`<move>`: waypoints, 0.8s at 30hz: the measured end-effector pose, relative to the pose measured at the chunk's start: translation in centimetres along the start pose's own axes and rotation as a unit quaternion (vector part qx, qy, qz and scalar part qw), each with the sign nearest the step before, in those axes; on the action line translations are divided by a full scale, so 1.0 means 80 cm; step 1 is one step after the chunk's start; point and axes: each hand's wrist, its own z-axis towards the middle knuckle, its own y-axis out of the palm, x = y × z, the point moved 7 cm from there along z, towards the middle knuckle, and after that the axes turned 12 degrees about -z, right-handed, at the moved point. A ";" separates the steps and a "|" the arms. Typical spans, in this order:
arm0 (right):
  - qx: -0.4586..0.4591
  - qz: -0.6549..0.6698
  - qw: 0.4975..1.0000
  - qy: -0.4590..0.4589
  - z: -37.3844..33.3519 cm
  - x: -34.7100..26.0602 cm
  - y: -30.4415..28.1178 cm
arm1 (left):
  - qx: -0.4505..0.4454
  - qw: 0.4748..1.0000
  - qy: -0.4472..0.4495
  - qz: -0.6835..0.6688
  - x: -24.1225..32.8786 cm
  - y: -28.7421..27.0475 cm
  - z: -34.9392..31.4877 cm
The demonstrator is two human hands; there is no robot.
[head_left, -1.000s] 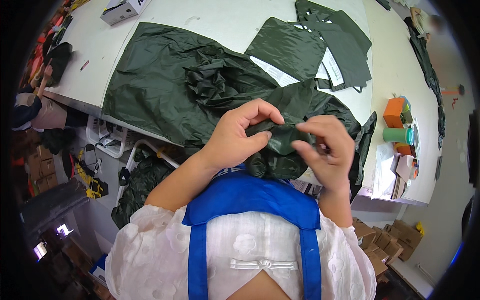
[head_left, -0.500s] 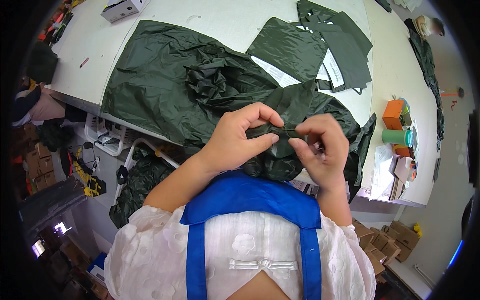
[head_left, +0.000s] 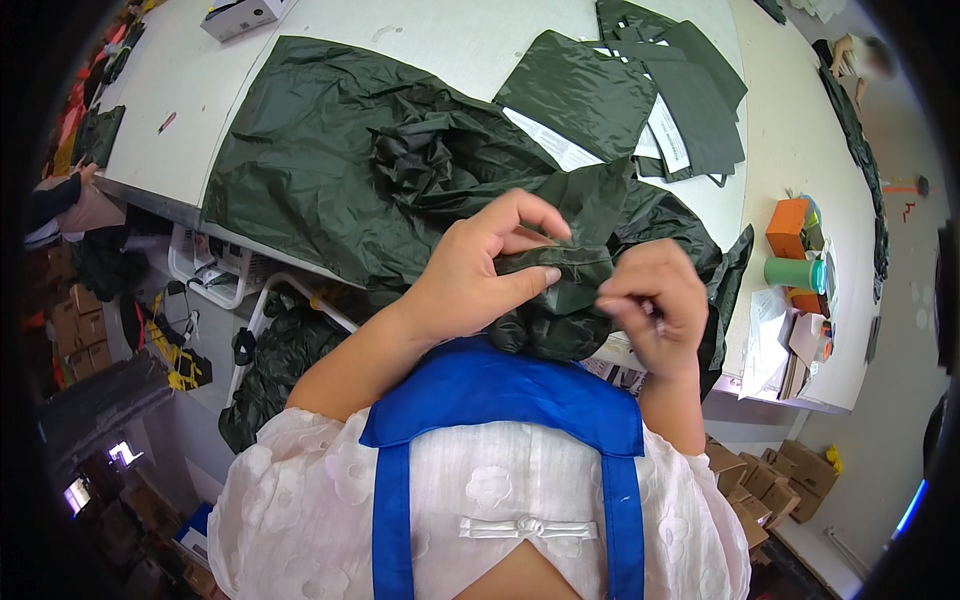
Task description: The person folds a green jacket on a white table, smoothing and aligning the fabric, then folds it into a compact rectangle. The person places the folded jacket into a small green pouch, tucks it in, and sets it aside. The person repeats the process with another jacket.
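A dark green, thin, shiny cloth piece (head_left: 310,150), possibly a garment, lies spread and crumpled on the table, its near part bunched in front of me. My left hand (head_left: 480,268) pinches a stitched edge (head_left: 575,262) of this cloth, thumb on top and forefinger raised. Just right of that edge, my right hand (head_left: 658,305) is apart from the cloth. Its thumb and forefinger are pressed together and slightly blurred; whatever they hold is too small to make out.
Flat dark green packs (head_left: 580,95) with white papers lie beyond the cloth. At right are an orange box (head_left: 787,230), a green cup (head_left: 790,274) and papers on the white table (head_left: 440,40). A co-worker's hand (head_left: 88,172) is at the far left edge. Cartons (head_left: 770,485) stand below right.
My right hand has moved right and slightly down, off the cloth's edge where its fingers were. My left forefinger has lifted a little. At far left, a co-worker's dark green cloth has shifted.
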 end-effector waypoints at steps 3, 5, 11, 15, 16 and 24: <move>0.075 0.147 0.976 0.140 -0.019 0.032 -0.015 | 0.008 0.999 0.024 -0.037 0.004 0.002 0.001; 0.045 0.072 0.988 0.126 -0.022 0.035 -0.019 | -0.010 1.000 0.025 -0.001 0.005 0.003 0.003; 0.052 -0.148 0.988 0.010 -0.006 0.006 -0.013 | 0.016 0.998 -0.035 -0.058 -0.005 0.001 0.002; 0.045 -0.177 0.983 -0.007 -0.001 -0.001 -0.008 | 0.014 0.997 -0.046 -0.054 -0.005 0.002 0.002; 0.045 -0.182 0.982 -0.013 0.001 -0.003 -0.008 | 0.011 0.997 -0.046 -0.054 -0.005 0.002 0.001; 0.050 -0.188 0.980 -0.037 0.005 -0.009 -0.006 | 0.005 0.995 -0.058 -0.082 -0.007 0.002 0.001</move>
